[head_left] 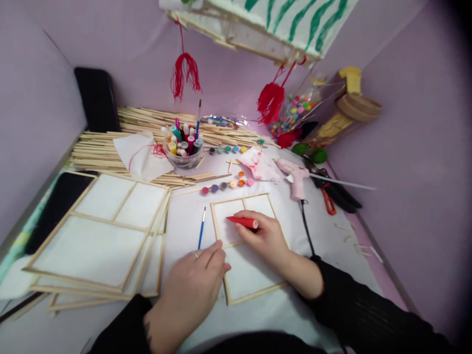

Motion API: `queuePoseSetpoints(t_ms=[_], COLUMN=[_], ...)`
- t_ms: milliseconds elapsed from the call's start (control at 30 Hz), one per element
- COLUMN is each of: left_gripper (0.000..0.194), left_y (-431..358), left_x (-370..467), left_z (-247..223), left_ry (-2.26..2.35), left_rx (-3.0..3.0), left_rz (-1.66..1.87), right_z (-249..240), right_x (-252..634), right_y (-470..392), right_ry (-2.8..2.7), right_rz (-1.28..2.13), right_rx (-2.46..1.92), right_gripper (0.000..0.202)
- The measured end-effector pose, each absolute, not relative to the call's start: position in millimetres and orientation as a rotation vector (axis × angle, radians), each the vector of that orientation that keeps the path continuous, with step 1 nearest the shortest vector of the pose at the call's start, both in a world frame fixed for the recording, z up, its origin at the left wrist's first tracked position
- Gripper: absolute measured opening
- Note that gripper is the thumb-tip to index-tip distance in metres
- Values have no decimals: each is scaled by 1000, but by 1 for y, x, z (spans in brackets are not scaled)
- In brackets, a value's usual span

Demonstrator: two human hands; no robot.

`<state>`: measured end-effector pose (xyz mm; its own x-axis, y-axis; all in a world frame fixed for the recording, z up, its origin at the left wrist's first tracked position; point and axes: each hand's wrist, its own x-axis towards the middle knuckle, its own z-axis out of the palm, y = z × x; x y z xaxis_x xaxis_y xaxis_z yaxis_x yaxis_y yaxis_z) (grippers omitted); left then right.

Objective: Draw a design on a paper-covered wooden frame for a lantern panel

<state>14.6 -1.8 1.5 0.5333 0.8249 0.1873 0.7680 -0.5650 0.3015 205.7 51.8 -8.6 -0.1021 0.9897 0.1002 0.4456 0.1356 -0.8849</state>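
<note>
A red marker (242, 222) is held in my right hand (267, 236), its tip pointing left over a white panel (254, 275) framed with thin wooden sticks. Stick dividers split the panel into sections, and the tip is above the upper left one; I cannot tell whether it touches. My left hand (199, 273) lies at the panel's left edge, fingers stretched over the stick border. Just beyond that hand, a blue paintbrush (201, 230) lies on the white table cover.
Stacked framed panels (99, 250) lie left. Behind stand a tub of markers (183, 150), wooden sticks (96, 151) and paint pots (223, 186). A pink glue gun (296, 178) with its cord lies right, near pliers (339, 191). Red tassels (271, 102) hang above from a painted structure (295, 24).
</note>
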Motion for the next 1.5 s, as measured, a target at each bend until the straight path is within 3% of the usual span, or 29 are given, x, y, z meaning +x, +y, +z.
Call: queuePoseSetpoints(t_ms=[600,1500], left_gripper=[31,26], left_y=[-1,-3], left_x=[17,16], left_z=[2,1], left_ry=[1343,1347], left_rx=[2612,2576], left_rz=[642,621], right_z=[-9,-10], right_x=[204,205], right_y=[51,51], right_ry=[-1768,-1810], right_rz=[840,850], right_rx=[-1419,-1347], right_gripper=[18,18])
